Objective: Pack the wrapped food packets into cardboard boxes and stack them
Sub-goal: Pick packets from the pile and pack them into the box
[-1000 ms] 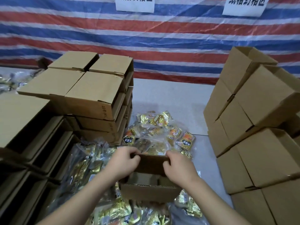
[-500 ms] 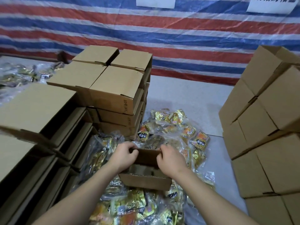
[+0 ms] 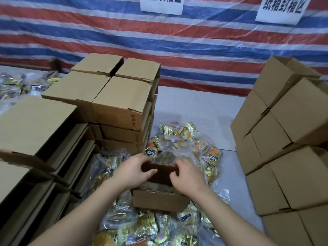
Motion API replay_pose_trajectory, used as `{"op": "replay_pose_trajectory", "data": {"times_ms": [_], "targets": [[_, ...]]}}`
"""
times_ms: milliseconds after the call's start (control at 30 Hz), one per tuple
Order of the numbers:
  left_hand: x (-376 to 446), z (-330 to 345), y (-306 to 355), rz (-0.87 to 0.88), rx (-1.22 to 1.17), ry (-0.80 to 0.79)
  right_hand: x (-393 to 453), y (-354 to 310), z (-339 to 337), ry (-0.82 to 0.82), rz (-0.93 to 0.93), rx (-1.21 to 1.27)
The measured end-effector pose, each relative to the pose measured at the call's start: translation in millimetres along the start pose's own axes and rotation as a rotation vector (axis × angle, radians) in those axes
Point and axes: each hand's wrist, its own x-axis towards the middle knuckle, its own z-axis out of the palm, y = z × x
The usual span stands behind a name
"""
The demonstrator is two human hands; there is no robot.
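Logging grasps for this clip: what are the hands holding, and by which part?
Both hands, left and right, hold the small open box by its raised far flap, one at each end.

2 bare forearms, left hand [image 3: 132,172], right hand [image 3: 188,177], no sleeves visible, prob. short-sleeved

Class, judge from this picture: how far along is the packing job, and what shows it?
Done: closed boxes stand stacked at left. In hand: the left hand and right hand grip the far flap of a small open box. Left: many loose food packets lie around it, and cartons wait at right.
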Motion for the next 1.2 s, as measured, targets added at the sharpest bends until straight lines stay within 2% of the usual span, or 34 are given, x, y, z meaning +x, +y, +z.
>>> {"op": "replay_pose_trajectory", "data": {"times_ms": [200, 400, 767, 1000, 1200], "targets": [[18, 4, 19, 0.068, 0.029, 0.089, 1, 9, -5, 0.025, 0.016, 0.068], [51, 3, 38, 0.062, 0.037, 0.069, 12, 22, -11, 0.018, 0.038, 0.116], [145, 13, 57, 0.019, 0.141, -0.138, 42, 41, -6, -0.017, 0.019, 0.145], [244, 43, 51, -0.075, 0.496, -0.279, 43, 47, -4, -0.068, -0.074, 0.201], [294, 79, 32, -0.106, 0.6, -0.31, 77, 61, -9, -0.161, 0.046, 0.321]]}}
